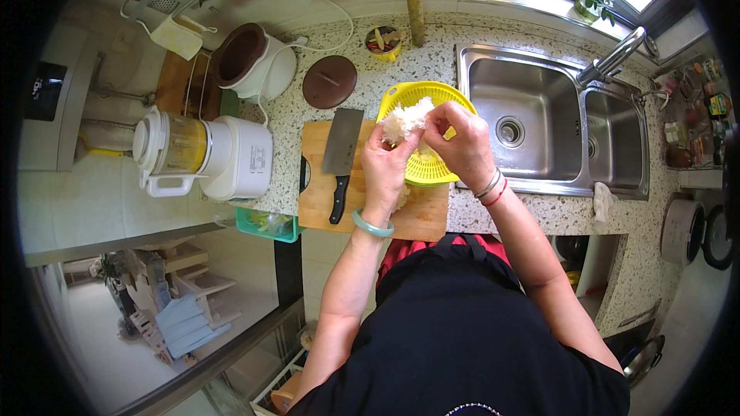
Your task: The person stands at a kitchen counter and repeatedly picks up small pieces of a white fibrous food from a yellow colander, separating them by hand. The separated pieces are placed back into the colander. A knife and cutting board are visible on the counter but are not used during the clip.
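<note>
My left hand (385,163) holds up a frilly white clump of white fungus (407,118) between thumb and fingers. The fingers of my right hand (465,139) are pinched together at the clump's right side. Both hands are over a yellow colander (395,98), which has pale pieces in it, partly hidden by my hands. A wooden cutting board (317,212) lies under my left hand, near the counter's front edge. On it rests a cleaver (341,150) with a black handle pointing toward me. A small pale scrap lies beside my left wrist.
The double steel sink (524,96) is at the right, with a faucet (613,56) behind it. To the left stand a white blender (185,146) and a white pot (270,69). A brown lid (330,82) and a small yellow bowl (385,45) sit behind the board.
</note>
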